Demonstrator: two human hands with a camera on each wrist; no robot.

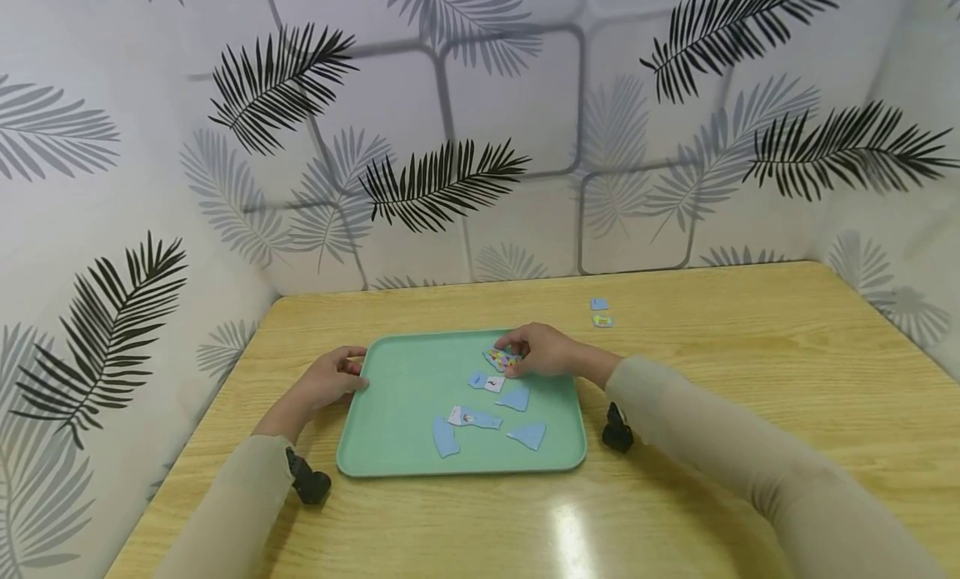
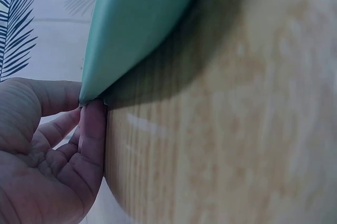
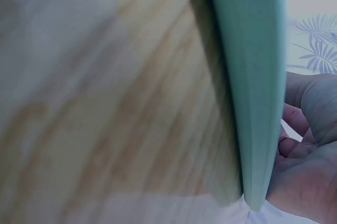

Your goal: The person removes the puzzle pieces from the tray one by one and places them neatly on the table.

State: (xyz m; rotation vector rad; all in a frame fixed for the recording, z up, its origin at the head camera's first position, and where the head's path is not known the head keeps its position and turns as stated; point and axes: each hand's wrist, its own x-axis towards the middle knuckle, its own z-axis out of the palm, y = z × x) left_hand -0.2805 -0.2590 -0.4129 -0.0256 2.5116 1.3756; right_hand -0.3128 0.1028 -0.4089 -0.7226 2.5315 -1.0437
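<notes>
One green tray [image 1: 390, 465]; left hand [image 1: 333, 376] pinches its rim near ten o'clock. Right hand [image 1: 549, 351] grips a multicoloured piece [image 1: 496, 358] inside, toward one-thirty, partly covering it. Blue pieces [image 1: 529, 435], one to seven o'clock; prints too small for me to read.

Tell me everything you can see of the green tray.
The tray is pale green, rectangular with rounded corners, and has a low raised rim. It looks like smooth, hard plastic. It lies flat on the wood-grain table, and the left hand pinches its left rim. Several light-blue pieces lie on it, mostly toward its right half. The right hand covers its far right corner, holding a colourful patterned piece over the tray's surface.
</notes>
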